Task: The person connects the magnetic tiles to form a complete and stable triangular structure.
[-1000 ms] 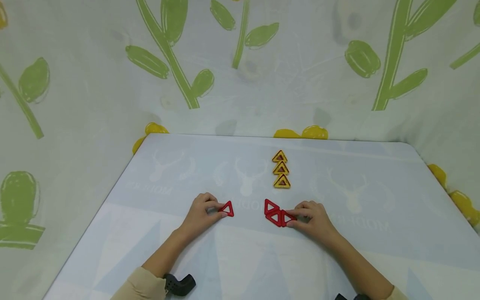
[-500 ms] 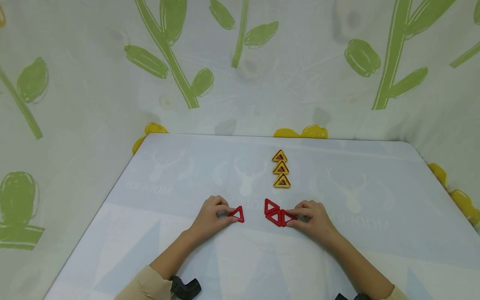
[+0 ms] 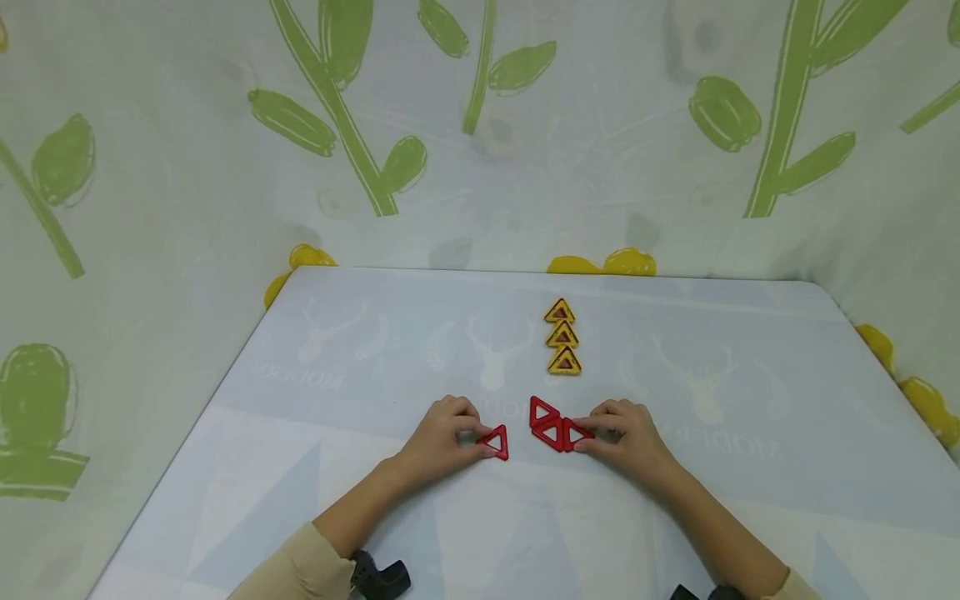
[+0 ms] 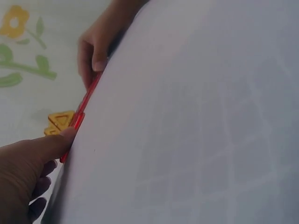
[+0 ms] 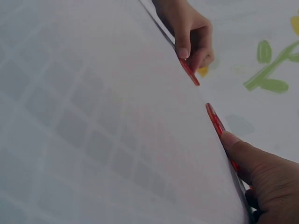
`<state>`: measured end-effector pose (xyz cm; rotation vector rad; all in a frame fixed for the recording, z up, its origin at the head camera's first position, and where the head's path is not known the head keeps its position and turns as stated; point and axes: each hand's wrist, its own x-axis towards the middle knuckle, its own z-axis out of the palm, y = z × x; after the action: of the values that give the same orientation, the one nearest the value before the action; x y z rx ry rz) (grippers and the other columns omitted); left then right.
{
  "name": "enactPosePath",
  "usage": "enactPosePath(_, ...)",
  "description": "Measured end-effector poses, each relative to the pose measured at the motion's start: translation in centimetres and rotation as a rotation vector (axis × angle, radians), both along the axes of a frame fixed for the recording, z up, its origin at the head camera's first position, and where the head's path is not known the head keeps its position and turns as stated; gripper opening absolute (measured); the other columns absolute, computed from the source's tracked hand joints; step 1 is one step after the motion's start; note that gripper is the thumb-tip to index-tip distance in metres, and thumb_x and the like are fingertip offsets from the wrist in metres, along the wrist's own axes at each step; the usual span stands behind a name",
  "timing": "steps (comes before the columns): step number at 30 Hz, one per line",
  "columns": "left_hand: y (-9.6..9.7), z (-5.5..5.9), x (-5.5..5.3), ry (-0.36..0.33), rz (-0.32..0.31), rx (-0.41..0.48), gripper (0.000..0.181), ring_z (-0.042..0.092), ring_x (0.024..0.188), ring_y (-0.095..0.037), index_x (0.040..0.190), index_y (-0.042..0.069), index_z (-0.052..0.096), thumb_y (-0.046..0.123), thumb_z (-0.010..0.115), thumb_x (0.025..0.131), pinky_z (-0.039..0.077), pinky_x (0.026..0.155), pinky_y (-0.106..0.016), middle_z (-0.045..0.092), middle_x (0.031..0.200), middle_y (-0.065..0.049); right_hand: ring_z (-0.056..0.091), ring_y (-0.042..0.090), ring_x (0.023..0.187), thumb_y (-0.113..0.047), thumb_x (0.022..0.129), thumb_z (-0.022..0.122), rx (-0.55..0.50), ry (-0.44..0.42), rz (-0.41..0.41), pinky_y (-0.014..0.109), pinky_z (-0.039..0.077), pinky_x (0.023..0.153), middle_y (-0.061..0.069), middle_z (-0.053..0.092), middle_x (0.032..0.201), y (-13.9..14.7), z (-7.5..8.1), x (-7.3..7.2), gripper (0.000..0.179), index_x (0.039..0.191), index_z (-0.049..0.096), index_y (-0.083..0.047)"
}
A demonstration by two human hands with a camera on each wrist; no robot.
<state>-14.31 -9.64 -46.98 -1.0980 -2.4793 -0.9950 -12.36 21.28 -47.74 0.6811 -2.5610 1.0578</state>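
My left hand [image 3: 446, 442] pinches a single red triangle tile [image 3: 501, 443] by its left corner, between thumb and forefinger. A short gap parts it from three red triangle tiles [image 3: 548, 432] that lie edge to edge on the table. The rightmost of these is pinched by my right hand [image 3: 627, 437]. From the left wrist the held tile [image 4: 73, 137] appears nearly edge-on, with the other hand beyond it. In the right wrist view my thumb presses on the red tiles [image 5: 215, 120], and the left hand [image 5: 192, 35] with its tile is across from it.
Three yellow triangle tiles [image 3: 562, 335] stand in a column farther back, points toward the far edge. The pale table [image 3: 390, 333] bears faint deer prints. Behind it hangs a cloth [image 3: 592, 167] with green plants. Black wrist devices [image 3: 381, 577] sit at the sleeves.
My left hand has moved right and slightly nearer to me with its red triangle tile, narrowing the gap to the three red tiles. The right hand has stayed in place.
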Motion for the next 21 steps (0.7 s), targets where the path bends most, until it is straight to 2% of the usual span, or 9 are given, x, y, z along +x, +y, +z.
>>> enactPosePath(7,0.9,0.3,0.4,-0.04,-0.031,-0.041,0.02,0.048,0.08,-0.007,0.088,0.017,0.077,0.026,0.083,0.071,0.039,0.072,-0.023,0.056,0.085,0.008,0.047,0.004,0.078,-0.016,0.067,0.084,-0.002,-0.007,0.001,0.029,0.033,0.071,-0.012,0.061,0.084,0.0,-0.1,0.0,0.03,0.096,0.077,-0.015)
enactPosePath(14,1.6,0.4,0.7,-0.031,-0.024,-0.05,0.022,0.049,0.079,-0.007,0.087,0.017,0.077,0.028,0.084,0.07,0.039,0.071,-0.022,0.057,0.084,0.007,0.046,0.003,0.078,-0.018,0.068,0.083,0.009,-0.024,-0.001,0.029,0.033,0.07,-0.012,0.06,0.083,0.0,-0.1,0.0,0.029,0.097,0.077,-0.016)
enactPosePath(21,2.6,0.0,1.0,0.07,0.005,-0.068,0.024,0.05,0.077,-0.008,0.087,0.018,0.077,0.032,0.084,0.07,0.039,0.07,-0.022,0.057,0.084,0.007,0.045,0.003,0.078,-0.017,0.068,0.084,0.015,-0.041,-0.011,0.03,0.034,0.071,-0.012,0.06,0.084,0.0,0.2,0.0,0.03,0.097,0.077,-0.015)
